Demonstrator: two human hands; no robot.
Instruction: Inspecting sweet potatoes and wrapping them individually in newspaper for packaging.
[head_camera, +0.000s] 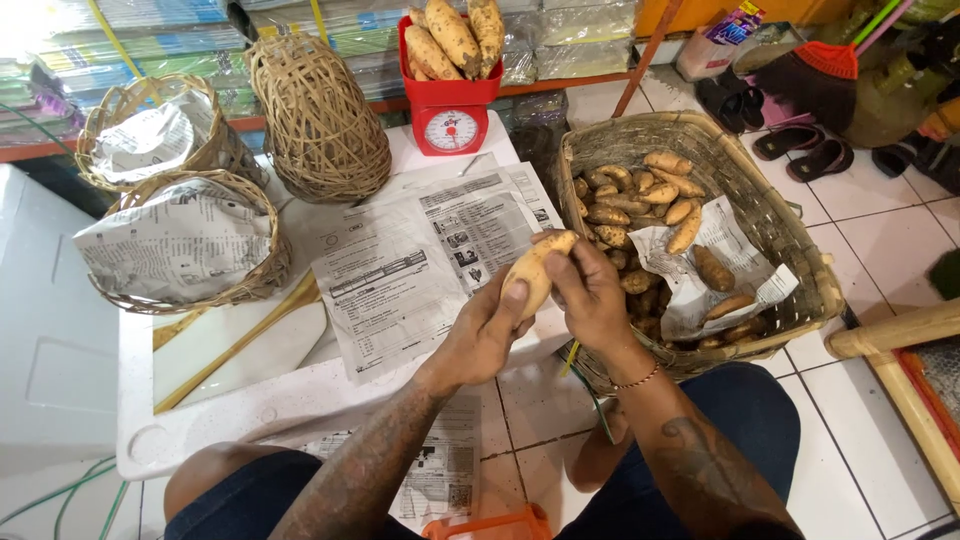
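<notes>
While a white, smooth-topped table (250, 400) is being spread with printed newspaper sheets (420, 260), a large, shallow woven basket (800, 250) is being kept on the tiled floor just beside it, lined with crumpled paper and loaded with many small, knobbly brown sweet potatoes (640, 195). On the table's far side, a rounded wicker basket (320, 120) is being stood mouth-down, and two smaller open baskets (180, 250), both lined with newspaper, are being kept at the left. Behind the sheets, a red kitchen scale (450, 105) with a round dial is being topped with a few long, tapered tubers in its tray. Flat bamboo strips (230, 350) are being left lying across the tabletop near the front edge. Over the table's near right corner, between the sheets and the big basket, a pale, oblong sweet potato (530, 275) is being held tilted, its upper end pointing away. It is being cupped from below by the left hand (480, 340), whose fingers are being wrapped together around its lower half, while the right hand (590, 295) is being pressed against its right side, fingers curled close and the thumb laid on the skin.
</notes>
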